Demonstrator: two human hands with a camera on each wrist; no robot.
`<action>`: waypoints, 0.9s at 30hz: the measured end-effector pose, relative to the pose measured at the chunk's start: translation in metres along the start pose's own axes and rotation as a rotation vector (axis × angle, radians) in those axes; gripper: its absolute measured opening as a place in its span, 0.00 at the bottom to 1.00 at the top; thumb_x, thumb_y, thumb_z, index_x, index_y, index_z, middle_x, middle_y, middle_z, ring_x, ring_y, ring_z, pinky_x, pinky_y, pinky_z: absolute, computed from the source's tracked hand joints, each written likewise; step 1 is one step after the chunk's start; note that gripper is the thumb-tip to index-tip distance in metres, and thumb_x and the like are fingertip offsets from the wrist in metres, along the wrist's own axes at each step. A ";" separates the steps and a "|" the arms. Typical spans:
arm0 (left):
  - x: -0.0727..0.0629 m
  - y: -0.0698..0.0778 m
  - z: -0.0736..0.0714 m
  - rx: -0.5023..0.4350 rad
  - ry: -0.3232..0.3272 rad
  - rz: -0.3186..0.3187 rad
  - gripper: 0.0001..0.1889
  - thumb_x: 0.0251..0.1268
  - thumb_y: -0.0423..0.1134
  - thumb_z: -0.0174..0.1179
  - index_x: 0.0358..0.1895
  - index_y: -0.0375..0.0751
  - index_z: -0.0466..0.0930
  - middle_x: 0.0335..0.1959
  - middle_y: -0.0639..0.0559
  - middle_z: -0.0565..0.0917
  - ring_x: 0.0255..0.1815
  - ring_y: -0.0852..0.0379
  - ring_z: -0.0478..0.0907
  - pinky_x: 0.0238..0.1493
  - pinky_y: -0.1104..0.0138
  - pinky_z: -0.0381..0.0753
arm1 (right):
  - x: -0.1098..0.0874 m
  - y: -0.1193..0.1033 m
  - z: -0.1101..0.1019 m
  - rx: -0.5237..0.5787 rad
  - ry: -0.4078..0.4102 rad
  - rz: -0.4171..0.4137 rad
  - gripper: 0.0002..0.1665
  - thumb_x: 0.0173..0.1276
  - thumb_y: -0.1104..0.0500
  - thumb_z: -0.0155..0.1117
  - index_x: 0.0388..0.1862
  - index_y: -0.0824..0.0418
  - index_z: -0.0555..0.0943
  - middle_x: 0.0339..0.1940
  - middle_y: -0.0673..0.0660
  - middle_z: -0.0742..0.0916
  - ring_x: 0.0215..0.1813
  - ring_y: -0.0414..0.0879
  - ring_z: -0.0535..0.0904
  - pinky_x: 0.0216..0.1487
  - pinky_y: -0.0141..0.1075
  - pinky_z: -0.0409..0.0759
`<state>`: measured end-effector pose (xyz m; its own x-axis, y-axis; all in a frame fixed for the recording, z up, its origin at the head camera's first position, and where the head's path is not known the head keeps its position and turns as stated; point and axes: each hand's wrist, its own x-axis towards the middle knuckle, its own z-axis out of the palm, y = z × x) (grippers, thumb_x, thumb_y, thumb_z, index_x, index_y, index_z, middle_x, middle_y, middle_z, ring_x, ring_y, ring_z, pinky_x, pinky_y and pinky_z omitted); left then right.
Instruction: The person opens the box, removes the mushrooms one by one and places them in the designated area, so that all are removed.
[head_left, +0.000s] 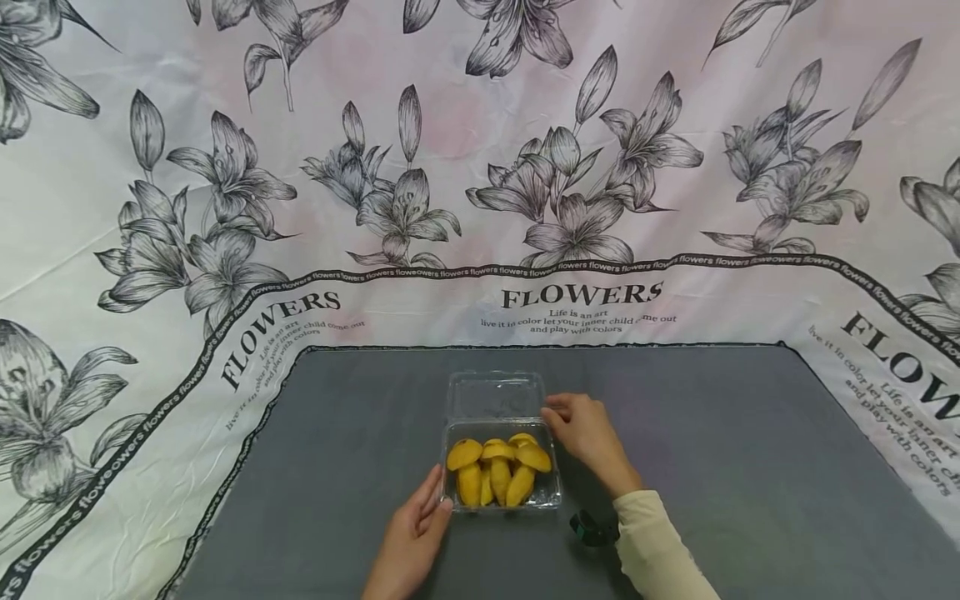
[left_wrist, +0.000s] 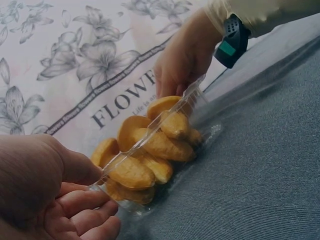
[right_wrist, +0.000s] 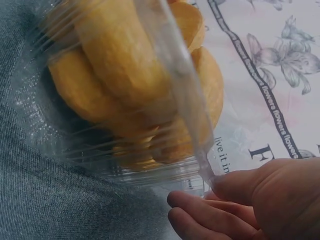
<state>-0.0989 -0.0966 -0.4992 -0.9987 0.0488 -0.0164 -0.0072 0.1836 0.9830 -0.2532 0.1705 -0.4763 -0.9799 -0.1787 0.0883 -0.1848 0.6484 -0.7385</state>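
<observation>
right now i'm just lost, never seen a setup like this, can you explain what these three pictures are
There's no machine here: a person works with two bare hands. The wide picture comes from a camera on the head, looking down; the two close ones come from cameras on each wrist.

On the grey tabletop, before a flower-printed cloth, sits a clear plastic box, its lid open at the back. Yellow mushroom-shaped pieces lie inside.

The left hand pinches the box's near left corner; the right hand holds its far right corner.
</observation>
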 end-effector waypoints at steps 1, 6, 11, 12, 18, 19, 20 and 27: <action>0.000 -0.001 -0.001 0.000 0.002 -0.005 0.33 0.85 0.40 0.56 0.82 0.27 0.56 0.80 0.32 0.63 0.80 0.38 0.61 0.73 0.61 0.74 | -0.001 0.000 0.001 0.002 -0.003 0.002 0.21 0.78 0.59 0.68 0.64 0.70 0.84 0.47 0.64 0.93 0.46 0.54 0.92 0.44 0.47 0.91; -0.001 -0.002 -0.003 -0.013 0.006 -0.028 0.33 0.84 0.39 0.57 0.82 0.28 0.57 0.80 0.32 0.62 0.80 0.38 0.62 0.72 0.59 0.75 | -0.002 0.000 0.003 0.012 -0.010 -0.004 0.22 0.79 0.59 0.67 0.65 0.70 0.83 0.49 0.65 0.92 0.46 0.54 0.92 0.43 0.46 0.91; 0.000 -0.001 -0.004 -0.024 0.002 -0.044 0.33 0.84 0.39 0.57 0.82 0.29 0.57 0.80 0.32 0.63 0.80 0.38 0.62 0.72 0.59 0.75 | -0.005 0.002 0.003 0.018 -0.006 -0.021 0.22 0.80 0.58 0.66 0.66 0.69 0.83 0.50 0.65 0.92 0.48 0.55 0.92 0.45 0.47 0.92; 0.000 0.000 -0.004 -0.022 0.003 -0.046 0.33 0.84 0.39 0.57 0.82 0.28 0.57 0.80 0.32 0.63 0.80 0.38 0.62 0.72 0.58 0.75 | -0.005 0.002 0.003 0.018 -0.008 -0.020 0.22 0.80 0.58 0.66 0.66 0.69 0.83 0.50 0.65 0.92 0.49 0.56 0.92 0.46 0.47 0.92; -0.001 0.003 -0.002 -0.012 0.006 -0.063 0.33 0.84 0.39 0.57 0.82 0.29 0.57 0.80 0.33 0.63 0.80 0.39 0.62 0.73 0.58 0.75 | -0.008 0.003 0.003 0.008 0.007 -0.045 0.22 0.80 0.58 0.66 0.66 0.70 0.83 0.53 0.66 0.91 0.54 0.58 0.90 0.53 0.50 0.90; -0.001 0.003 -0.002 -0.007 0.004 -0.063 0.33 0.84 0.39 0.57 0.83 0.30 0.57 0.80 0.33 0.63 0.80 0.39 0.62 0.72 0.58 0.75 | -0.008 0.003 0.003 0.002 0.017 -0.053 0.22 0.80 0.58 0.66 0.66 0.70 0.83 0.53 0.66 0.91 0.54 0.58 0.90 0.53 0.50 0.90; -0.001 0.004 -0.002 -0.004 0.001 -0.062 0.33 0.85 0.40 0.56 0.83 0.30 0.57 0.80 0.34 0.63 0.81 0.39 0.61 0.72 0.58 0.75 | -0.008 0.004 0.003 -0.003 0.025 -0.060 0.22 0.80 0.58 0.66 0.66 0.70 0.83 0.53 0.65 0.91 0.54 0.58 0.90 0.53 0.49 0.90; 0.001 0.004 -0.001 0.018 0.003 -0.083 0.34 0.85 0.43 0.56 0.83 0.33 0.57 0.81 0.35 0.63 0.81 0.40 0.62 0.72 0.58 0.75 | -0.010 0.006 0.001 -0.060 0.048 -0.088 0.21 0.81 0.61 0.63 0.67 0.69 0.83 0.54 0.64 0.91 0.50 0.53 0.90 0.50 0.47 0.90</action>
<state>-0.0998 -0.0965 -0.4951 -0.9948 0.0301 -0.0968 -0.0887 0.2047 0.9748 -0.2445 0.1755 -0.4816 -0.9619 -0.2020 0.1842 -0.2730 0.6749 -0.6856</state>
